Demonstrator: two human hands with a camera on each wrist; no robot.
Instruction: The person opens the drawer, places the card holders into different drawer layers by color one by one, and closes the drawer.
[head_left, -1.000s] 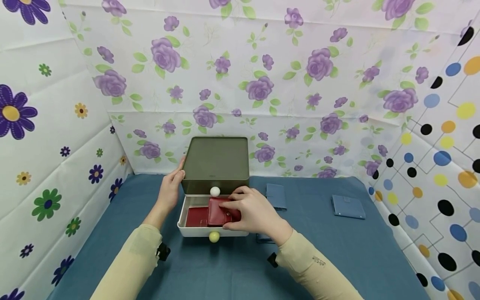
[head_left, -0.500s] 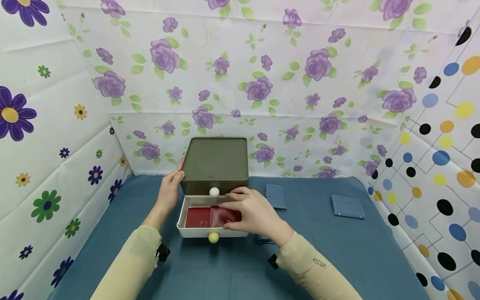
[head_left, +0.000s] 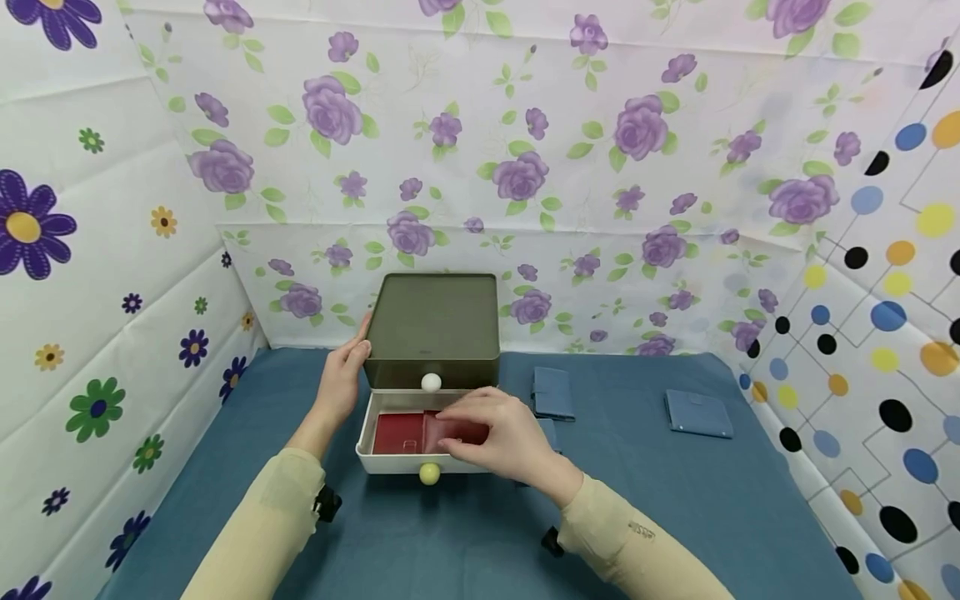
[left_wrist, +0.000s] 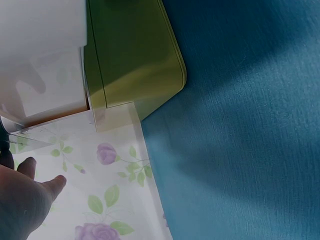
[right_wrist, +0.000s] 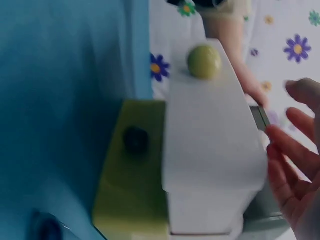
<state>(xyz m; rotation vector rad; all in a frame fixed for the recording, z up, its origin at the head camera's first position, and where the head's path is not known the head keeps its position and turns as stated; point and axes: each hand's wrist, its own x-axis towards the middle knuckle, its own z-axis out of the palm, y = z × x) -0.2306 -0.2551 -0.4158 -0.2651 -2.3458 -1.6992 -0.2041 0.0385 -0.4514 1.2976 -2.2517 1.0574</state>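
Note:
A chest of drawers with a dark olive top stands near the back of the table. Its white drawer, with a yellow-green knob, is pulled out. In the drawer a red wallet lies flat at the left, and another red wallet lies beside it, partly hidden by my right hand. That hand hovers over the drawer's right side; in the right wrist view its fingers are loosely bent with nothing between them. My left hand rests against the chest's left side.
Blue wallets lie on the blue cloth: one right of the chest, another farther right, and one partly behind my right hand. A white knob marks the drawer above. Patterned cloth walls enclose the table's back and sides.
The right-hand red wallet, tilted up under my right fingers a second ago, has gone down flat into the drawer. My right hand has then come slightly off it. My left hand stays put.

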